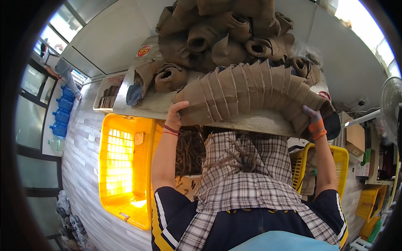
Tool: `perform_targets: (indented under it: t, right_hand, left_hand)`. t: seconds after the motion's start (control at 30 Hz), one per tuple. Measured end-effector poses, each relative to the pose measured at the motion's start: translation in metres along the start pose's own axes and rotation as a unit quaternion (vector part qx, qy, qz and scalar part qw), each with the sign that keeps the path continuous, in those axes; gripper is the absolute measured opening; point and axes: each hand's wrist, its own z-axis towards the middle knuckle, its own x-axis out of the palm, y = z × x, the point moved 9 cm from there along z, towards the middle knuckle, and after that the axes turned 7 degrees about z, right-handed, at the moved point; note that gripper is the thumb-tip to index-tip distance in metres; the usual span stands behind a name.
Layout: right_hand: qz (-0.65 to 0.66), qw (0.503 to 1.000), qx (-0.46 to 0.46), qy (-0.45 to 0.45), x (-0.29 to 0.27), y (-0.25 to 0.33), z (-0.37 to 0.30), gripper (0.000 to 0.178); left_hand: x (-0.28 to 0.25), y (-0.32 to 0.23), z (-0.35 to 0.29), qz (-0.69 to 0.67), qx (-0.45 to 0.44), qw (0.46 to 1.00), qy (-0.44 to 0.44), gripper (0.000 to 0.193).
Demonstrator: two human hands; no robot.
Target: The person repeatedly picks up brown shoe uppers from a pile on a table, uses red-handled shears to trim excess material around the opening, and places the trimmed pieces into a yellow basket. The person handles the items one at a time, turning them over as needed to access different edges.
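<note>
A long, arched row of overlapping brown cloth pieces [247,90] with frayed edges lies along the front of the worktable [155,104]. My left hand [176,115] grips its left end, thumb on top and the other fingers partly hidden. At the right end, my right hand [315,121], in a glove with an orange cuff, holds the cloth near its lower edge. Just behind the row, rolled brown cloth bundles [203,37] are heaped high. A smaller roll [171,78] sits at the heap's left, beside a bundle with a blue-grey end [135,94].
A yellow crate [125,209] stands on the floor at left; another yellow crate [341,163] is by my right arm. Brown strips [190,152] fill a container under the table. Blue water bottles [63,111] line the left wall. A fan [391,106] stands at right.
</note>
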Motion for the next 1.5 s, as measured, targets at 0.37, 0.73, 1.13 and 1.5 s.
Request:
perform_targets:
  t: [0.37, 0.73, 1.13, 1.5]
  right_hand:
    - [-0.139, 0.975, 0.038, 0.168, -0.002, 0.025, -0.014, 0.074]
    - [-0.09, 0.982, 0.084, 0.144, 0.04, 0.01, 0.051, 0.067]
    - [-0.112, 0.992, 0.062, 0.016, -0.036, -0.007, 0.041, 0.047]
    - [-0.084, 0.988, 0.022, -0.13, -0.017, 0.012, 0.026, 0.031]
  left_hand:
    - [-0.006, -0.051, -0.077, 0.09, 0.012, 0.995, -0.043, 0.073]
    - [-0.067, -0.019, -0.063, -0.052, 0.127, 0.985, -0.101, 0.076]
    - [-0.06, -0.033, -0.07, 0.003, 0.114, 0.987, -0.113, 0.074]
    - [-0.073, -0.03, -0.076, -0.003, 0.111, 0.984, -0.141, 0.071]
